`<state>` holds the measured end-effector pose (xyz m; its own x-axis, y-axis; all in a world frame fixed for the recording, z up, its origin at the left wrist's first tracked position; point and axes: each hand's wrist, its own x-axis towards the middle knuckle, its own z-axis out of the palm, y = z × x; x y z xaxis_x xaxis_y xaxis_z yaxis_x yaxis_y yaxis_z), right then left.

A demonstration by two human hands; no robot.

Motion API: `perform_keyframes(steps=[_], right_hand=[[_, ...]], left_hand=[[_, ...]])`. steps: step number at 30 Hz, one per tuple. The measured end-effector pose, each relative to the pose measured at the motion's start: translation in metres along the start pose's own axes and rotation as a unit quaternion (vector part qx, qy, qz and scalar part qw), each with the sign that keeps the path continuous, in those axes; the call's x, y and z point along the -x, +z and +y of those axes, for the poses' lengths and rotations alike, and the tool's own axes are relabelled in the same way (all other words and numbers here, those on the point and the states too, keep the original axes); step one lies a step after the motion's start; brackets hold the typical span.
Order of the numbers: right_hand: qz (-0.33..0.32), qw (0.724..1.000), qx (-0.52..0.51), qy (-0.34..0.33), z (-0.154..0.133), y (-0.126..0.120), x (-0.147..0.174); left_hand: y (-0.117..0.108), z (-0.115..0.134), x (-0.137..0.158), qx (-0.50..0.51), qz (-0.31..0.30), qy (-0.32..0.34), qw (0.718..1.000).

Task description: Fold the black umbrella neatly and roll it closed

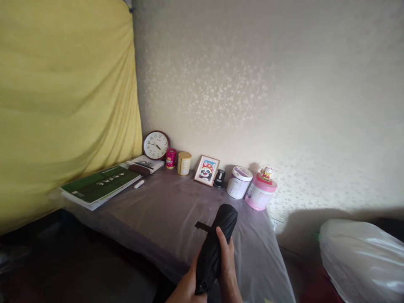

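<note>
Both hands grip a folded black umbrella [216, 246] held over the near edge of the table [164, 214]: the right hand [227, 269] has its fingers curled around the middle, thumb lying along the fabric, and the left hand [187, 288], partly out of view, closes around the lower end. The loose strap [202, 226] sticks out to the left. Swung far and right, the umbrella's tip could probably knock over the pink jar [260, 191] or white tin [239, 182].
</note>
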<state>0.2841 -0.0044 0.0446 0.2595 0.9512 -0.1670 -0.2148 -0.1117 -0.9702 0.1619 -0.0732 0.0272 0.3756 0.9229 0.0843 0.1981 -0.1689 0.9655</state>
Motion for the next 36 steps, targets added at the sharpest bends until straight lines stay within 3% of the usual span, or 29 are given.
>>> perform_keyframes(steps=[4, 6, 8, 10, 12, 14, 17, 20, 23, 27, 32, 36], right_hand=[[-0.004, 1.000, -0.001, -0.013, 0.008, 0.002, -0.001], [-0.014, 1.000, -0.021, 0.005, 0.012, 0.003, -0.002], [-0.019, 0.999, -0.039, 0.025, 0.016, 0.003, -0.002], [-0.022, 0.998, -0.051, 0.040, 0.019, 0.004, -0.002], [-0.030, 0.997, -0.054, 0.036, 0.020, 0.004, -0.003], [-0.032, 0.999, -0.037, 0.013, 0.020, 0.002, -0.004], [-0.021, 0.998, 0.040, -0.041, 0.020, -0.004, -0.008], [0.006, 0.987, 0.131, -0.092, 0.023, -0.012, -0.015], [0.039, 0.973, 0.183, -0.136, 0.032, -0.017, -0.022], [0.063, 0.951, 0.229, -0.197, 0.040, -0.018, -0.024], [-0.048, 0.916, 0.280, -0.284, 0.033, -0.017, -0.023], [-0.111, 0.918, 0.229, -0.304, 0.029, -0.021, -0.026]], left_hand=[[0.002, 0.000, 0.001, -0.243, 0.019, -0.121, 0.962], [-0.002, 0.003, 0.003, -0.276, 0.009, -0.128, 0.953], [-0.009, 0.009, 0.005, -0.220, 0.004, -0.097, 0.971], [-0.015, 0.015, 0.006, -0.081, -0.006, -0.091, 0.992], [-0.018, 0.018, 0.006, 0.053, -0.019, -0.116, 0.992], [-0.018, 0.015, 0.003, 0.097, -0.017, -0.142, 0.985], [-0.014, 0.001, -0.002, -0.029, 0.048, -0.090, 0.994], [-0.013, -0.012, -0.006, -0.222, 0.107, -0.038, 0.968], [-0.014, -0.015, -0.010, -0.326, 0.082, -0.070, 0.939], [-0.014, -0.013, -0.012, -0.376, 0.048, -0.102, 0.920], [-0.014, -0.005, -0.013, -0.407, 0.041, -0.122, 0.904], [-0.014, -0.002, -0.015, -0.422, 0.036, -0.131, 0.896]])
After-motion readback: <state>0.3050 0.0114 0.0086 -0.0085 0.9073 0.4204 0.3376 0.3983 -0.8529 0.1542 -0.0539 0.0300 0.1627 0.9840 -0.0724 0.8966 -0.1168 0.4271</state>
